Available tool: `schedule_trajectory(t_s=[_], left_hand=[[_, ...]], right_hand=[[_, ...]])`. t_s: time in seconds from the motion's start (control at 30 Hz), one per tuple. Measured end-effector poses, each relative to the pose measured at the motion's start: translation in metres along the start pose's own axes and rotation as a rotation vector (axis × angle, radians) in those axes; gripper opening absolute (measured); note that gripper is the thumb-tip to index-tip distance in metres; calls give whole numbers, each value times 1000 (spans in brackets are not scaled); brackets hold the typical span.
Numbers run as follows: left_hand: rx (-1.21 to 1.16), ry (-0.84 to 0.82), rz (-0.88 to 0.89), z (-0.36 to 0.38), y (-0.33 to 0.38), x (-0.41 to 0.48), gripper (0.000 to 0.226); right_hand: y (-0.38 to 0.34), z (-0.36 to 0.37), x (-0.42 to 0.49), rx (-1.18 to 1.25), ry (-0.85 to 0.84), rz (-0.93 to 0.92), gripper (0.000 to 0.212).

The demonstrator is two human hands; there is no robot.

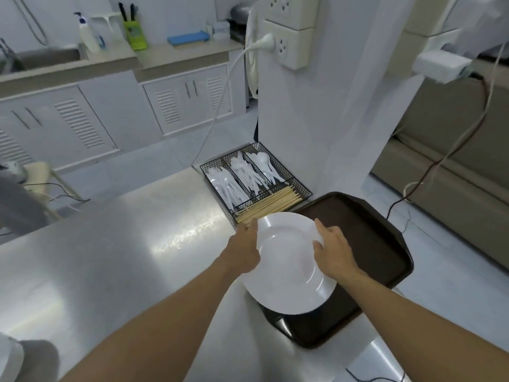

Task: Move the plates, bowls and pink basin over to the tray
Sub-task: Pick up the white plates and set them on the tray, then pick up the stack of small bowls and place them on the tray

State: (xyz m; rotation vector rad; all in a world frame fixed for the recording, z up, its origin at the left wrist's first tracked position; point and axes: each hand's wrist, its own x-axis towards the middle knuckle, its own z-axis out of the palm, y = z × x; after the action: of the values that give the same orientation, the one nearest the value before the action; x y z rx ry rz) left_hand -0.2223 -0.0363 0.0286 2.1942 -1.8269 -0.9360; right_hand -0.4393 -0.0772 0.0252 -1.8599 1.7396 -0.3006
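A round white plate (286,260) hangs over the left part of a dark brown tray (371,244) on the steel counter. My left hand (245,246) grips the plate's left rim. On the right rim, my right hand (332,248) holds it with the thumb on top. The plate hides part of the tray beneath it. The rest of the tray's surface is bare. No bowl or pink basin shows in this view.
A black wire caddy (256,183) with white plastic cutlery and wooden chopsticks stands just behind the tray, against a white pillar (330,119). A white cable (217,111) hangs from the pillar's socket. The steel counter (124,244) stretches left. A blurred white object (11,359) sits at bottom left.
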Motion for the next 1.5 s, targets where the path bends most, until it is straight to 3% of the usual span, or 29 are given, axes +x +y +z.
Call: schedule_trajectory(t_s=[0.53,0.8,1.0,1.27,1.5], left_hand=[[44,17,-16,35,10,60,90],[196,-48,-38,41,10,65,86],[272,-38,9,24,8,65,69],[338,99,70,-20,-3,46,70],[360,233,11,-54,-34,-1,66]], right_hand=[[30,5,69,-50,-45,10,48],[36,13,74,-77,-116,71,50],[26,13,74,-99,-133,64,60],[-16,14,66,-283,-81,-164,69],[-72,23,50,-369,-89,-296,73]])
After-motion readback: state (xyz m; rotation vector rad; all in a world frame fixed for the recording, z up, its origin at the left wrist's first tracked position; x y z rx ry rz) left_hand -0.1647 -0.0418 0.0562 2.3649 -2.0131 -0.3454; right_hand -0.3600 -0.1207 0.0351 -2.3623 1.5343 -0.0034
